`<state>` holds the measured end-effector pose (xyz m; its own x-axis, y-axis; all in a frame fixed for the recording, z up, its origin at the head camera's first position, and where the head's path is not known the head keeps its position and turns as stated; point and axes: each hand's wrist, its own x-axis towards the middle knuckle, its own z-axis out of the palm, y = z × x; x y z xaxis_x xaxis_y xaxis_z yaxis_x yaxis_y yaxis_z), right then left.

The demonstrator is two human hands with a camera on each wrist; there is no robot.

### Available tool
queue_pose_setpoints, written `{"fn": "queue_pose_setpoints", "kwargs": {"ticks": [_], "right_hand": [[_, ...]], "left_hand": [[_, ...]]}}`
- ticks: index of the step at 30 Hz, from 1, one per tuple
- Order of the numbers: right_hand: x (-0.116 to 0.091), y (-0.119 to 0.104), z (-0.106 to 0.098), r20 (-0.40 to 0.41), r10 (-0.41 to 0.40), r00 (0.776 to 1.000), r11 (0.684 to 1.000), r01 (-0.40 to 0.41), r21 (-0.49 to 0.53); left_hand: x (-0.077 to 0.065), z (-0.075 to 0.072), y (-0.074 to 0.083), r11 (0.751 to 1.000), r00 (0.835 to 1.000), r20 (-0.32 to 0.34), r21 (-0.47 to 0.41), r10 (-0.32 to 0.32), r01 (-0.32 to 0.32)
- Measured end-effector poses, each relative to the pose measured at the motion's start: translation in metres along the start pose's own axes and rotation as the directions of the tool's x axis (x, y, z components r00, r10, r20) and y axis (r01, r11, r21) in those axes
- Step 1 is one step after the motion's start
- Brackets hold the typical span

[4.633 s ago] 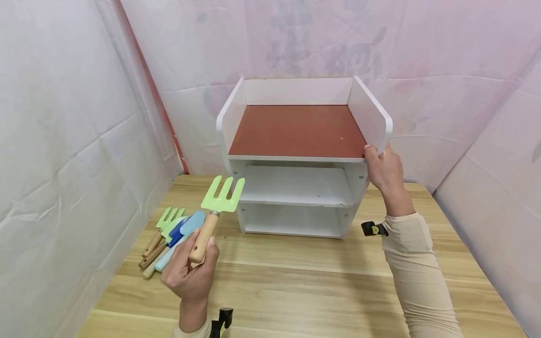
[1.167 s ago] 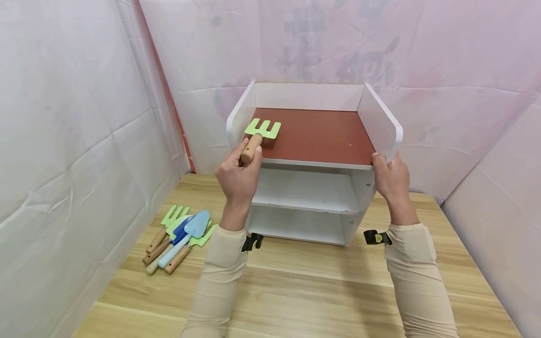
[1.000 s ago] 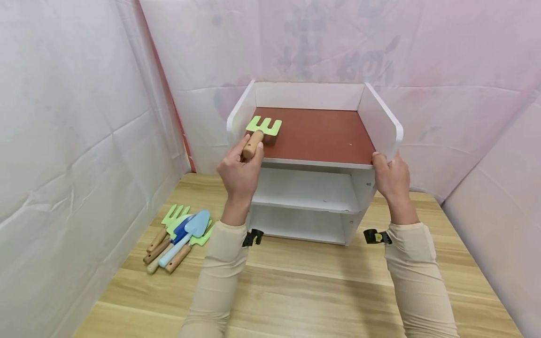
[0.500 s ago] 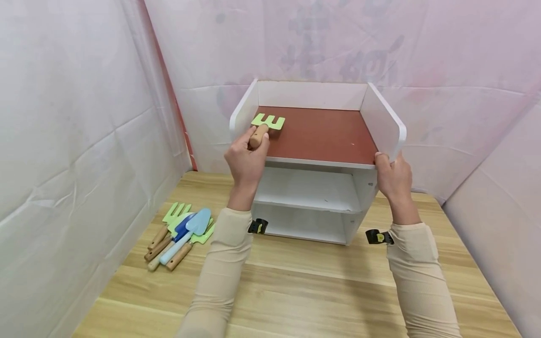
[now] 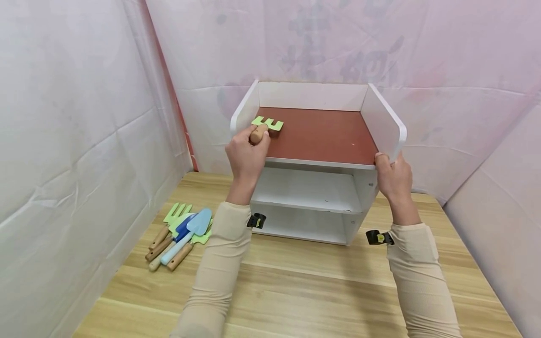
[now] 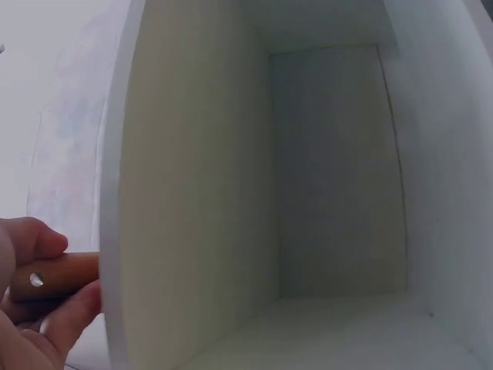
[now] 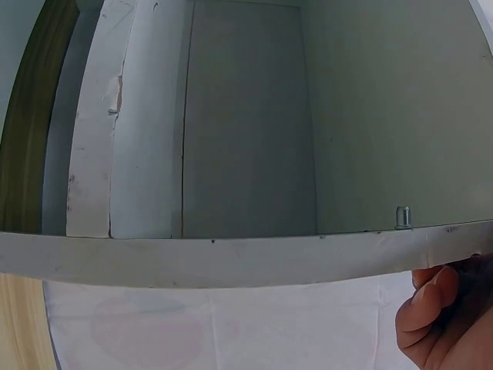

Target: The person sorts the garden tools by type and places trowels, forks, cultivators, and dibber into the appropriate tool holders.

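My left hand (image 5: 247, 152) pinches the wooden handle (image 5: 258, 134) of a small garden fork whose light green tines (image 5: 270, 124) lie over the left part of the red-brown top of a white shelf unit (image 5: 313, 96). In the left wrist view, thumb and fingers hold the handle end (image 6: 58, 276) beside the white board edge; the tines are hidden there. My right hand (image 5: 394, 180) grips the unit's right side panel at its front corner. Curled fingers (image 7: 427, 308) show outside that panel in the right wrist view.
Left on the wooden table (image 5: 296, 295) lies a pile of garden tools: a green fork (image 5: 176, 213), a light blue trowel (image 5: 198, 223), a dark blue tool (image 5: 182, 228) and others with wooden handles. Two white shelves (image 5: 308, 190) sit below the top. White sheets (image 5: 84, 141) surround the table.
From above the table at left, my left hand has carried the fork up and right over the unit's top. Lately the fork has tilted flatter and lower. My right hand stays on the panel.
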<state>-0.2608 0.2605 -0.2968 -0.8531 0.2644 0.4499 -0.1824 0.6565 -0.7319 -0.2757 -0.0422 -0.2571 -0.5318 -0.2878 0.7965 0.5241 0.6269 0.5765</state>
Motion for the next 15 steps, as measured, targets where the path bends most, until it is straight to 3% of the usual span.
{"fn": "queue_pose_setpoints", "kwargs": {"ticks": [5,9,12,15], "right_hand": [[0.001,0.000,0.000,-0.003,-0.001,1.000,1.000,0.001,-0.006],[0.002,0.001,-0.001,-0.004,0.000,1.000,1.000,0.000,-0.006],[0.003,0.001,-0.001,-0.004,0.004,1.000,1.000,-0.004,-0.007],[0.003,0.002,-0.001,-0.004,0.011,1.000,1.000,-0.011,-0.005]], "left_hand": [[0.007,-0.005,0.007,0.996,0.997,0.078,0.084,-0.022,0.015],[0.013,-0.008,0.014,0.982,0.985,0.159,0.182,-0.074,0.045],[0.018,-0.010,0.020,0.961,0.962,0.236,0.266,-0.139,0.074],[0.024,-0.011,0.024,0.936,0.924,0.324,0.342,-0.204,0.086]]}}
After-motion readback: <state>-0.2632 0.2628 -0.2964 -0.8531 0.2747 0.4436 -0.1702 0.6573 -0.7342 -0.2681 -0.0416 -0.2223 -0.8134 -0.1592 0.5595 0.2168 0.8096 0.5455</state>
